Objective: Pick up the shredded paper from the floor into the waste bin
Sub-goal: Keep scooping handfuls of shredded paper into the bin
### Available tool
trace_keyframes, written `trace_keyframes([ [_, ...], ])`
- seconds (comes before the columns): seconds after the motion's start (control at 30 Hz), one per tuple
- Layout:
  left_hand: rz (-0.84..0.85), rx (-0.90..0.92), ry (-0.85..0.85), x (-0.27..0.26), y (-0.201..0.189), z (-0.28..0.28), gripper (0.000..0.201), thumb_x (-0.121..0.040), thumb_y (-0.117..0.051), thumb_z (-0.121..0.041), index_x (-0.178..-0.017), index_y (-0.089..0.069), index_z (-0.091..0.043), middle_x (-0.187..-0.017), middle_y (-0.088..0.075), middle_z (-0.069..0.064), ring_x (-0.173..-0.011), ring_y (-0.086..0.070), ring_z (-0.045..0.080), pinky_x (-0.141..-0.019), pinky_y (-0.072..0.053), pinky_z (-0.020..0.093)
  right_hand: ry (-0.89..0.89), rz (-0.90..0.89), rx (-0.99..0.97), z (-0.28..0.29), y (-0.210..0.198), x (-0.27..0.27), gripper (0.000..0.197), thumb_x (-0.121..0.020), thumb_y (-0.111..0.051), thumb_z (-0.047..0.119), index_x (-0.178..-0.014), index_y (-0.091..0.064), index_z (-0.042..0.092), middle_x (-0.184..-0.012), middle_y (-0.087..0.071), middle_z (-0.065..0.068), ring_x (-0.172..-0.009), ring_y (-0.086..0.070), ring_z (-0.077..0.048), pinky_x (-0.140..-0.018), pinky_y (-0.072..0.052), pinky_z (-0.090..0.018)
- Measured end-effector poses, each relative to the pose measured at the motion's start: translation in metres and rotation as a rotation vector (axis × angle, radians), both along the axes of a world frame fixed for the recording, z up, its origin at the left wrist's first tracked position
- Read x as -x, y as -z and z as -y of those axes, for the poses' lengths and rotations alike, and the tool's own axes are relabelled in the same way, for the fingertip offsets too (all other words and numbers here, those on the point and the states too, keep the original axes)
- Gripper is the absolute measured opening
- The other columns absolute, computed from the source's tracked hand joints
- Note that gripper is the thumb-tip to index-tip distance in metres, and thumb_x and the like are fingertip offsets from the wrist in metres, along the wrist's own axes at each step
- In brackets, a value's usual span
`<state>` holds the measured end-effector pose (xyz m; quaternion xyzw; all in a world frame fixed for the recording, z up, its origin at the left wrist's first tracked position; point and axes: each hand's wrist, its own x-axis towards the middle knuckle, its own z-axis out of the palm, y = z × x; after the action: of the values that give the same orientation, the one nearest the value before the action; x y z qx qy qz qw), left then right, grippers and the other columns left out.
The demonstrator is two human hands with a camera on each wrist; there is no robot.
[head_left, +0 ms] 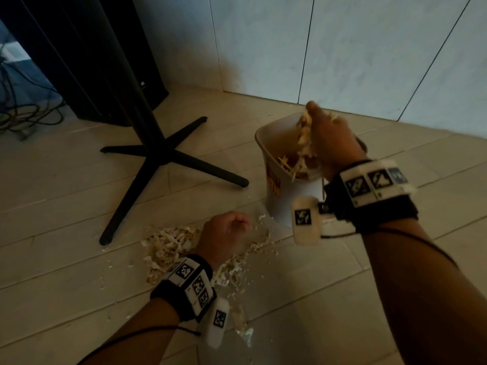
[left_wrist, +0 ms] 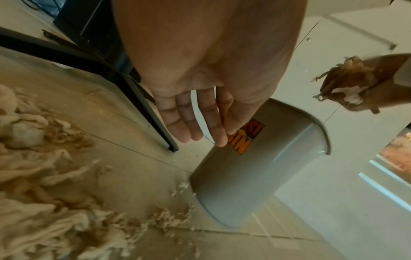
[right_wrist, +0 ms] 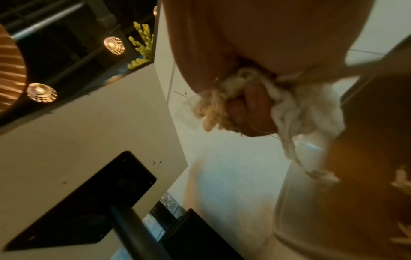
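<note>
A white waste bin (head_left: 259, 138) with an orange label stands on the tiled floor by the wall and holds some shredded paper. Above its mouth my right hand (head_left: 324, 133) grips a clump of shredded paper (head_left: 305, 138), with strands hanging down into the bin. In the right wrist view the fingers (right_wrist: 251, 112) curl round the clump (right_wrist: 224, 109) beside the bin wall (right_wrist: 311, 202). A pile of shredded paper (head_left: 168, 246) lies on the floor left of the bin. My left hand (head_left: 232, 227) hovers just right of the pile, fingers (left_wrist: 200, 130) loose and holding nothing, near the bin (left_wrist: 255, 184).
A black table base (head_left: 158, 154) with four spread legs stands left of the bin, one foot close to the pile. A black cabinet (head_left: 105, 61) and loose cables (head_left: 26, 114) are at the back left. Small paper scraps (head_left: 237, 275) trail toward me.
</note>
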<state>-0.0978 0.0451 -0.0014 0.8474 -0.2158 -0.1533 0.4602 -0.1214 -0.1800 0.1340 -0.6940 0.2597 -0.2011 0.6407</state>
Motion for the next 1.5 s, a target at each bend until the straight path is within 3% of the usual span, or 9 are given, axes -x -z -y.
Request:
trace_keyframes([
  [0.17,-0.030,-0.196,0.059,-0.020,0.031,-0.015,0.012,-0.090,-0.061,-0.018,-0.100,-0.070,-0.019,-0.102,-0.070,-0.007,-0.100,-0.064,0.009,-0.073,-0.041,0.005,0.119,0.113,-0.061,0.035,-0.009,-0.036,0.040,-0.098,-0.045,0.047,-0.095,-0.064,0.011,-0.080,-0.069,-0.003,-0.075,-0.072,-0.024,-0.064,-0.055,-0.031],
  [0.33,0.020,-0.405,-0.009,-0.049,0.049,-0.045,0.020,-0.086,-0.061,-0.017,-0.103,-0.071,-0.013,-0.114,-0.068,0.003,-0.101,-0.064,0.020,-0.088,-0.052,0.029,0.171,0.149,0.002,0.060,0.011,-0.056,0.040,-0.090,-0.053,0.044,-0.111,-0.050,0.010,-0.098,-0.064,-0.006,-0.081,-0.068,-0.009,-0.076,-0.057,-0.032],
  [0.47,0.076,-0.529,-0.145,-0.084,0.064,-0.086,0.029,-0.082,-0.071,-0.036,-0.105,-0.070,-0.018,-0.119,-0.063,0.010,-0.104,-0.062,0.031,-0.093,-0.051,0.041,0.126,0.061,0.046,0.060,0.030,-0.056,0.038,-0.087,-0.063,0.045,-0.112,-0.053,0.019,-0.114,-0.065,-0.009,-0.098,-0.067,-0.020,-0.083,-0.058,-0.041],
  [0.6,-0.054,-0.710,-0.214,-0.121,0.080,-0.126,0.067,-0.081,-0.067,-0.047,-0.139,-0.047,-0.021,-0.149,-0.038,0.014,-0.132,-0.042,0.037,-0.109,-0.036,0.045,0.059,-0.071,0.123,0.051,0.038,-0.050,0.042,-0.080,-0.068,0.057,-0.113,-0.062,0.030,-0.118,-0.064,-0.001,-0.095,-0.067,-0.015,-0.070,-0.057,-0.031],
  [0.8,-0.390,-0.648,-0.369,-0.146,0.100,-0.148,0.093,-0.081,-0.064,-0.060,-0.153,-0.008,-0.037,-0.162,0.011,0.007,-0.148,-0.010,0.034,-0.114,-0.027,0.048,-0.013,-0.074,0.336,0.020,0.045,-0.040,0.040,-0.091,-0.061,0.042,-0.130,-0.052,0.040,-0.140,-0.046,0.002,-0.120,-0.054,-0.015,-0.100,-0.051,-0.038],
  [1.0,-0.451,-0.635,-0.329,-0.144,0.107,-0.110,0.122,-0.058,-0.057,-0.086,-0.153,0.000,-0.035,-0.161,-0.013,0.011,-0.142,-0.026,0.038,-0.114,-0.030,0.050,-0.094,0.127,0.557,-0.043,0.048,-0.030,0.028,-0.099,-0.051,0.031,-0.126,-0.056,0.026,-0.126,-0.059,0.006,-0.111,-0.058,-0.004,-0.092,-0.049,-0.023],
  [1.13,-0.370,-0.704,-0.190,-0.128,0.108,-0.071,0.101,-0.072,-0.062,-0.073,-0.152,-0.008,-0.042,-0.156,-0.025,0.008,-0.135,-0.039,0.038,-0.096,-0.048,0.042,-0.239,0.222,0.565,-0.073,0.068,-0.026,0.018,-0.100,-0.051,0.018,-0.114,-0.063,0.018,-0.109,-0.065,0.006,-0.092,-0.062,-0.001,-0.077,-0.051,-0.014],
  [1.2,-0.248,-0.877,-0.095,-0.118,0.111,-0.056,0.087,-0.078,-0.059,-0.070,-0.150,-0.016,-0.045,-0.159,-0.013,0.009,-0.138,-0.030,0.040,-0.107,-0.038,0.047,-0.319,0.196,0.550,-0.083,0.087,-0.024,0.018,-0.101,-0.051,0.018,-0.112,-0.065,0.016,-0.109,-0.066,0.004,-0.088,-0.063,-0.003,-0.074,-0.052,-0.016],
  [1.5,0.064,-0.853,0.092,-0.092,0.119,-0.049,0.046,-0.086,-0.064,-0.012,-0.129,-0.059,-0.025,-0.141,-0.048,0.005,-0.124,-0.051,0.027,-0.101,-0.044,0.034,-0.498,-0.361,0.258,-0.100,0.183,0.003,0.022,-0.100,-0.053,0.024,-0.118,-0.063,0.020,-0.109,-0.062,0.002,-0.094,-0.063,-0.016,-0.081,-0.053,-0.026],
])
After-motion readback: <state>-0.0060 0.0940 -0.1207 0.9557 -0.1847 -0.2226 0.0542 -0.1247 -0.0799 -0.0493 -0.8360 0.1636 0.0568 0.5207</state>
